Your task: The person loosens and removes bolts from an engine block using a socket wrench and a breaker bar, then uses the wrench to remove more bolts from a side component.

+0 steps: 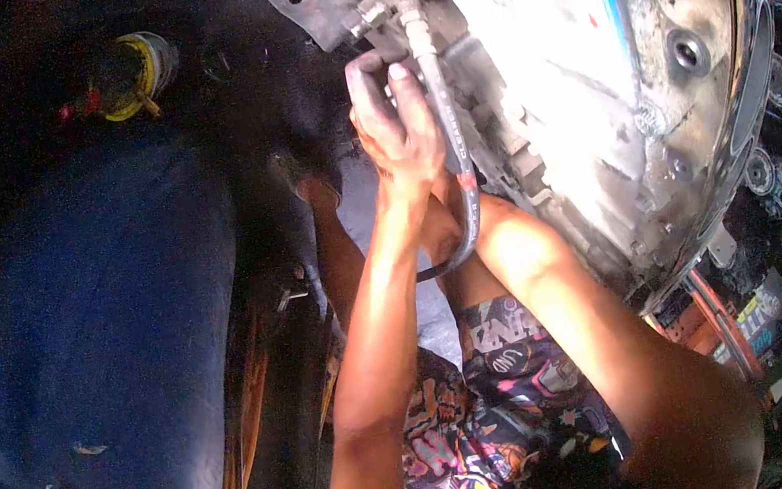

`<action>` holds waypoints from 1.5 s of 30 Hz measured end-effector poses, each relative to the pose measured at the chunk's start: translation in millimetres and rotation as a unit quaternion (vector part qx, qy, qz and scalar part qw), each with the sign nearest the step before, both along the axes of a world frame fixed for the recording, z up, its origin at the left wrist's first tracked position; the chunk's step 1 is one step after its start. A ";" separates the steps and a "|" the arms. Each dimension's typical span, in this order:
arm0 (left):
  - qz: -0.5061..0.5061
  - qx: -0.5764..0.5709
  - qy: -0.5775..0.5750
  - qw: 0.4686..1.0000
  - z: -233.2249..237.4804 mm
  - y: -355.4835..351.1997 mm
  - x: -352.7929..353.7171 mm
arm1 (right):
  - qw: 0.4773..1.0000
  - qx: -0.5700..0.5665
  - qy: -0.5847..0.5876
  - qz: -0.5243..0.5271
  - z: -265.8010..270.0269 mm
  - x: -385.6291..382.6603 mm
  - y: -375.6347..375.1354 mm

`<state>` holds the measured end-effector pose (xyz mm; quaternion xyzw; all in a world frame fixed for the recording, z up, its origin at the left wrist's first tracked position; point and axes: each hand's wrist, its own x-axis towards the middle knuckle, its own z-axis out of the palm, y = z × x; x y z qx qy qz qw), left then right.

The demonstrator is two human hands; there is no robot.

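Note:
My left hand (397, 127) is closed, its fingers curled and its thumb upright, beside a dark hose (460, 148) printed with "CLEANER". Something pale and metallic shows at its fingers, mostly covered. The hose runs up to a light-coloured fitting (420, 36) on a grimy metal valve-like body (393, 6). Lower down, it bends back under my left forearm. My right forearm (523, 250) crosses behind my left wrist; the right hand is hidden there, so its fingers do not show. Just right of the hose is a large, pale, dirt-streaked vehicle part (583, 104).
A yellow-rimmed bucket (153, 73) stands in shadow at upper left. Below it is a large dark blue rounded panel (110, 357). Patterned shorts (495, 401) cover my legs. A red bar (717, 312) and a printed box (766, 320) are at lower right.

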<state>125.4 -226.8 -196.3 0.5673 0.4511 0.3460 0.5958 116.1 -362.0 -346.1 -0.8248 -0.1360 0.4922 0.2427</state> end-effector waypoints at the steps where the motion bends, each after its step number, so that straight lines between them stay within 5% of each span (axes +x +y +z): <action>1: 0.016 0.011 0.010 1.000 -0.3 -2.1 3.4 | 1.000 -0.005 -0.001 -0.004 0.9 -1.0 -2.6; 13: 0.062 -0.001 0.034 0.997 -14.3 -10.5 8.3 | 1.000 -0.011 -0.012 -0.019 24.7 -3.1 -22.3; 29: -0.017 -0.056 0.045 0.997 -36.6 -34.1 4.7 | 0.998 -0.005 -0.017 -0.067 20.2 -17.0 -34.7; 45: -0.046 0.025 0.149 0.987 -39.7 -38.6 3.6 | 0.993 -0.041 -0.008 -0.106 12.7 -43.2 -55.9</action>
